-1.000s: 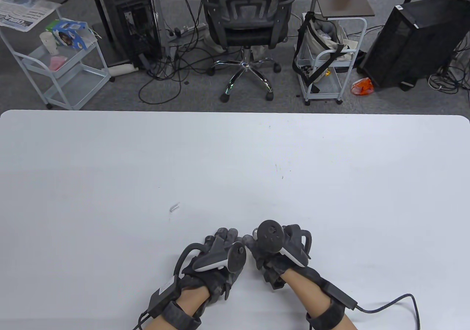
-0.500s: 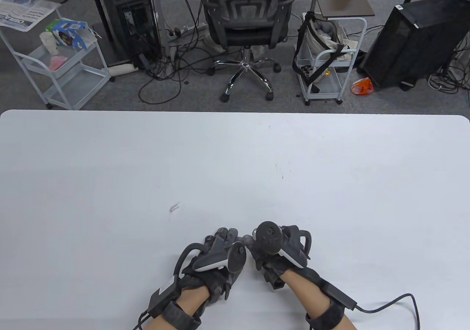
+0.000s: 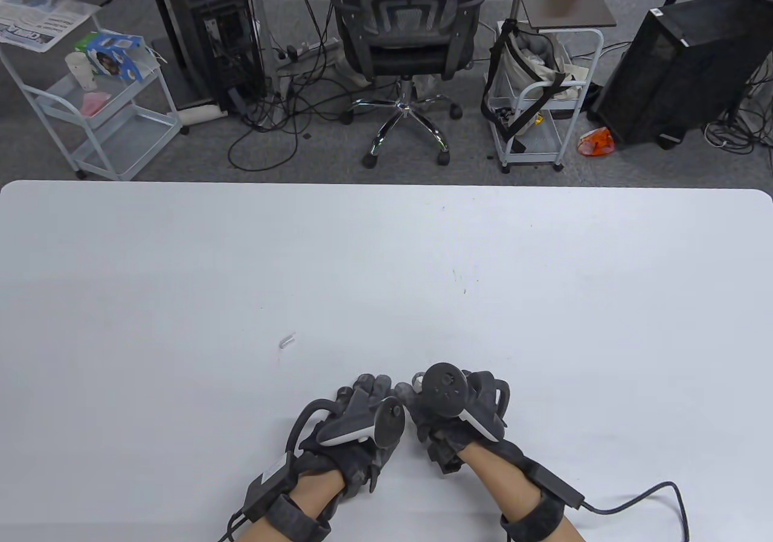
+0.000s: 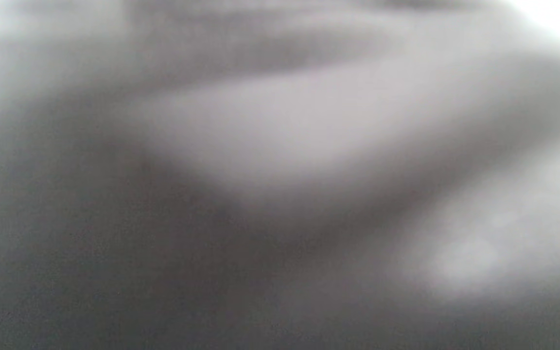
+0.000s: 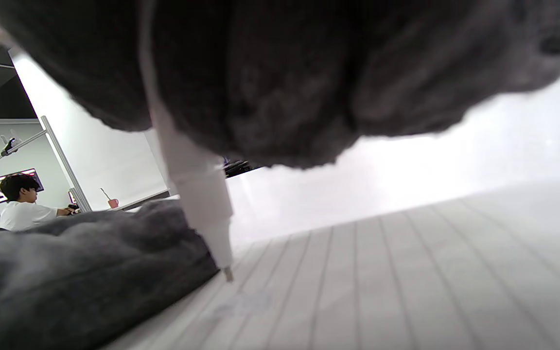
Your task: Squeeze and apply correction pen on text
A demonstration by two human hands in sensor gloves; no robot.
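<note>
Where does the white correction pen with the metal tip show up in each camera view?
Table view: not visible, hidden under the right hand.
Left wrist view: too blurred to tell.
Right wrist view: white correction pen hangs from the gloved fingers, left of centre, tip just above the lined paper.
Shared landmark: the left hand.
</note>
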